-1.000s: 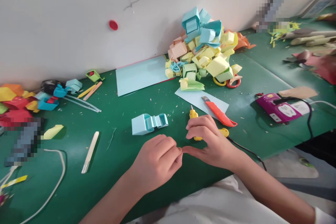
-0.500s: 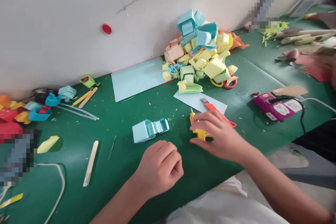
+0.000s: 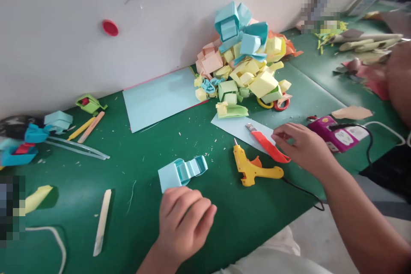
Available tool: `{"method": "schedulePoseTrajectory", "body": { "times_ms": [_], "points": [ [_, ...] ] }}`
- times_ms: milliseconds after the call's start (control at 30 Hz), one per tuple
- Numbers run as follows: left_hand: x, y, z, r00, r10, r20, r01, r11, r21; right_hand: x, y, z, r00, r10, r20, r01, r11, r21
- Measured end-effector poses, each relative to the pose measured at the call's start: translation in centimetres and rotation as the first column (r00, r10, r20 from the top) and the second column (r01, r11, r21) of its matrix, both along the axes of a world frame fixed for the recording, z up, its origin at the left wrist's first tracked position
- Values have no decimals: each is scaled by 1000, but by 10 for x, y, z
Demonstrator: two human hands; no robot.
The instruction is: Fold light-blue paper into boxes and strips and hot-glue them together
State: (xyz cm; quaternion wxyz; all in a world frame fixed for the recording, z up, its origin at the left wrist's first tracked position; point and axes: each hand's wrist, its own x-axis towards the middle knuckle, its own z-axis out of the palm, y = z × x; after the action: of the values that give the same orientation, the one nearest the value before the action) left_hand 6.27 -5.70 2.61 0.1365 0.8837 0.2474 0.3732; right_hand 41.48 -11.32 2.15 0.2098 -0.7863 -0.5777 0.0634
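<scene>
My left hand (image 3: pixel 187 224) is curled into a loose fist on the table, its palm hidden. Just beyond its knuckles lies a folded light-blue paper piece (image 3: pixel 175 173), a box with a stepped strip. My right hand (image 3: pixel 303 147) is bent, thumb and fingertips drawn together at the right corner of a pale-blue paper sheet (image 3: pixel 224 126). Whether the paper is between them I cannot tell. A red utility knife (image 3: pixel 268 145) rests across that sheet, close beside my thumb. A yellow hot glue gun (image 3: pixel 250 167) lies on its side between my hands, untouched.
Folded paper pieces (image 3: pixel 247 64) are heaped against the wall, scissors handles (image 3: pixel 281 102) beneath. A blue sheet (image 3: pixel 160 98) lies left of them. A purple power strip (image 3: pixel 335 135) with cords stands at right. A whitish stick (image 3: pixel 102 222) lies at left. Another person's arm (image 3: pixel 400 81) shows at right.
My right hand has left the glue gun and moved right to the knife and paper corner. My left fist now overlaps the near edge of the blue piece. The view has shifted rightward.
</scene>
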Motion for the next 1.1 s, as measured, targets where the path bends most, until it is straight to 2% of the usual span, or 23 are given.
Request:
{"method": "schedulePoseTrajectory", "body": {
  "times_ms": [67,133,233,300,367,467,567,667,800,933,1033,1100],
  "points": [
    [-2,3,1,975,221,-22,-215,965,153,6,8,-1,995,103,-10,-103,994,39],
    [-2,4,-3,915,398,-66,-371,894,251,13,15,1,988,152,-41,-149,987,63],
    [2,1,-9,833,543,-101,-490,811,318,22,24,5,987,123,-107,-117,992,53],
    [10,0,-10,804,574,-155,-500,794,347,27,28,6,986,108,-129,-104,994,42],
    [18,3,-6,779,580,-238,-495,802,335,31,30,4,982,124,-144,-120,992,39],
    [29,11,1,745,574,-339,-526,819,230,32,31,-3,970,201,-140,-198,980,34],
    [36,17,3,741,513,-434,-496,853,162,26,31,-13,959,283,-35,-281,958,53],
    [36,20,2,732,479,-484,-484,866,127,14,29,-22,948,306,84,-311,949,53],
    [26,24,1,750,435,-497,-458,885,84,5,19,-30,941,296,166,-303,953,23],
    [14,28,4,798,368,-477,-401,915,36,12,1,-32,955,244,168,-255,966,46],
    [8,28,5,842,339,-419,-389,920,-38,11,-9,-23,967,209,144,-227,966,124],
    [8,26,5,873,331,-357,-386,918,-94,-2,-11,-12,969,231,86,-244,953,183]
  ]
}}
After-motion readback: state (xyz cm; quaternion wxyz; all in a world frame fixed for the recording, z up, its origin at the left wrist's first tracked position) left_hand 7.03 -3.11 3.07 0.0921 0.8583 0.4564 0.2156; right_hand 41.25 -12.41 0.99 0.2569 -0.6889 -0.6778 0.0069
